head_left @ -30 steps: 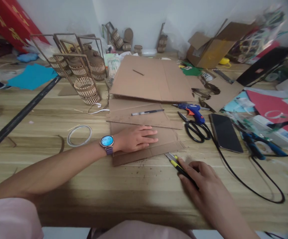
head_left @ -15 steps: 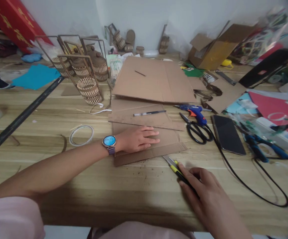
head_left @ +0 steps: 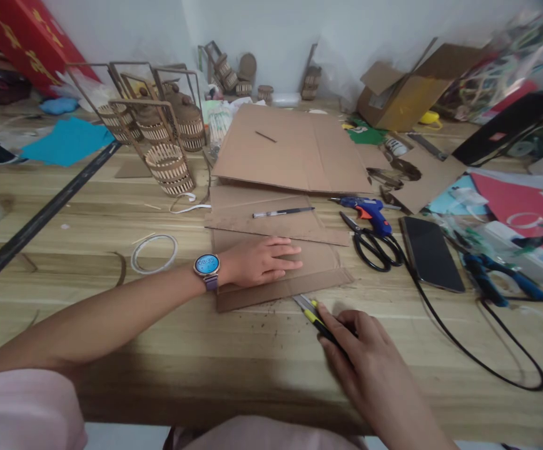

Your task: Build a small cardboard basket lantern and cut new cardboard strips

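Note:
My left hand (head_left: pixel 262 261) lies flat with fingers stretched out on a piece of brown cardboard (head_left: pixel 317 257). A watch (head_left: pixel 206 265) is on that wrist. My right hand (head_left: pixel 363 356) is wrapped round a yellow and black utility knife (head_left: pixel 316 320), its blade pointing up and left. The blade tip is at the lower edge of a narrow cardboard strip (head_left: pixel 243 301) in front of my left hand; whether it touches the strip I cannot tell. Small dark crumbs are scattered on the table below the strip. A pen (head_left: pixel 283 212) rests on cardboard beyond my left hand.
Right of the cardboard are black-handled scissors (head_left: pixel 375 249), a blue glue gun (head_left: pixel 370 214) with a black cable, and a phone (head_left: pixel 431 253). A large cardboard sheet (head_left: pixel 290 150) lies behind. Small slatted baskets (head_left: pixel 171 169) stand at left, near a white ring (head_left: pixel 154 254).
My right hand has moved left with the utility knife, along the front edge of the cardboard strip. My left hand has stayed in place on the cardboard.

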Motion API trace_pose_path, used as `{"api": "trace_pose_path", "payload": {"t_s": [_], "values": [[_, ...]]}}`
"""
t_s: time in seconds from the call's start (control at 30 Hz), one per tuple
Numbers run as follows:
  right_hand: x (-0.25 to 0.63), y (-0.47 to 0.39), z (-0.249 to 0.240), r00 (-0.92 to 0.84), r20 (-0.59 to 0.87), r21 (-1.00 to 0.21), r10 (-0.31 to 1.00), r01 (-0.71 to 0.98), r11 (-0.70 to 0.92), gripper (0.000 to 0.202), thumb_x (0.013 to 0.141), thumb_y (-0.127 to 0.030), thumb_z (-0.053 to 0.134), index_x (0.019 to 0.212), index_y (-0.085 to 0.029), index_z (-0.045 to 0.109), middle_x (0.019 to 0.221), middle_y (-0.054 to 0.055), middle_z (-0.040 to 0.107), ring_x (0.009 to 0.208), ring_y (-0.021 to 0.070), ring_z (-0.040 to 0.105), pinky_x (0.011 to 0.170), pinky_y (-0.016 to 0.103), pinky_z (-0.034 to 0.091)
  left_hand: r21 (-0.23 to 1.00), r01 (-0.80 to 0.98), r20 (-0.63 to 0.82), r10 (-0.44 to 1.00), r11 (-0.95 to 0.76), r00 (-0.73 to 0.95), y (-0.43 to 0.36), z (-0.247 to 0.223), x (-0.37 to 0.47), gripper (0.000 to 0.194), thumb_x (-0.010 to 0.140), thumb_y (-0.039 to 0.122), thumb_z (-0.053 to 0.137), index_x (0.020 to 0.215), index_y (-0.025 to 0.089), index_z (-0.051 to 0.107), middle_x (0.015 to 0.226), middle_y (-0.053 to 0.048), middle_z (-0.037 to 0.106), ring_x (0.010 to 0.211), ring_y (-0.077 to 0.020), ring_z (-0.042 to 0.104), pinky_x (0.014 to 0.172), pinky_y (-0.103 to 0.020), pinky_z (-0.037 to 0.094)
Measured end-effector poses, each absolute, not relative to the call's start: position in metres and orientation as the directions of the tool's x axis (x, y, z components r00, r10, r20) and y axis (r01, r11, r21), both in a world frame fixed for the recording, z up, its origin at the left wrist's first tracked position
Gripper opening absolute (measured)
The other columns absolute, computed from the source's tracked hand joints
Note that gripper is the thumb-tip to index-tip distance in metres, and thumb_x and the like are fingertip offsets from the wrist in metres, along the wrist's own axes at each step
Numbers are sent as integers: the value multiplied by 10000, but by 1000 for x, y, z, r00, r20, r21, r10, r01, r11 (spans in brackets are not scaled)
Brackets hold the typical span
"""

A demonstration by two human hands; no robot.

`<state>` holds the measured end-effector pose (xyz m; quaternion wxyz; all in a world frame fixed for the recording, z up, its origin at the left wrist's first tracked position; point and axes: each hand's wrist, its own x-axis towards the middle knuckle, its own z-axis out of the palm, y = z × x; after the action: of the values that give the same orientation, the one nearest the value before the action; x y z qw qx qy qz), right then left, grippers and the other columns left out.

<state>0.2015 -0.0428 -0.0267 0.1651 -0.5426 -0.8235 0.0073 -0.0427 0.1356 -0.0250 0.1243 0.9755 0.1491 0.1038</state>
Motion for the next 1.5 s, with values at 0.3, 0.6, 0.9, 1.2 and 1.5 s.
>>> {"api": "trace_pose_path", "payload": {"t_s": [0.3, 0.6, 0.9, 1.2, 1.5], "values": [[191, -45, -28, -394, 259, -218, 882, 866, 450, 424, 944, -275, 528, 1353, -189, 597, 997, 134, 621, 872, 238, 642, 714, 373, 600, 285, 265, 165, 320, -921, 933, 136, -26, -43, 405, 1025, 320, 385, 1365, 209, 573, 1498, -95, 487, 1421, -277, 365, 1179, -480, 323], [189, -47, -28, -383, 250, -241, 889, 865, 440, 423, 946, -270, 523, 1348, -168, 601, 1005, 142, 623, 878, 243, 646, 724, 384, 604, 297, 285, 167, 344, -911, 924, 137, -27, -43, 409, 1027, 288, 376, 1372, 182, 566, 1503, -98, 479, 1414, -252, 376, 1186, -436, 315], [178, -45, -23, -409, 236, -253, 881, 850, 462, 409, 947, -246, 514, 1337, -154, 597, 1009, 144, 617, 885, 245, 645, 723, 392, 615, 317, 288, 151, 348, -903, 925, 137, -26, -43, 417, 1027, 271, 360, 1376, 157, 557, 1509, -109, 469, 1427, -243, 359, 1195, -416, 301], [151, -37, -16, -480, 238, -245, 844, 812, 530, 390, 884, -184, 551, 1261, -165, 648, 948, 127, 627, 816, 249, 640, 670, 413, 619, 328, 274, 171, 342, -904, 924, 138, -27, -43, 412, 1017, 243, 375, 1372, 149, 562, 1504, -119, 474, 1422, -252, 370, 1189, -423, 306], [128, -26, -15, -559, 222, -215, 799, 771, 599, 421, 811, -126, 622, 1229, -168, 653, 944, 124, 641, 786, 256, 637, 643, 421, 612, 307, 301, 125, 352, -903, 928, 138, -24, -41, 410, 1010, 228, 397, 1385, 165, 551, 1524, -98, 454, 1433, -241, 360, 1205, -416, 278]]}}
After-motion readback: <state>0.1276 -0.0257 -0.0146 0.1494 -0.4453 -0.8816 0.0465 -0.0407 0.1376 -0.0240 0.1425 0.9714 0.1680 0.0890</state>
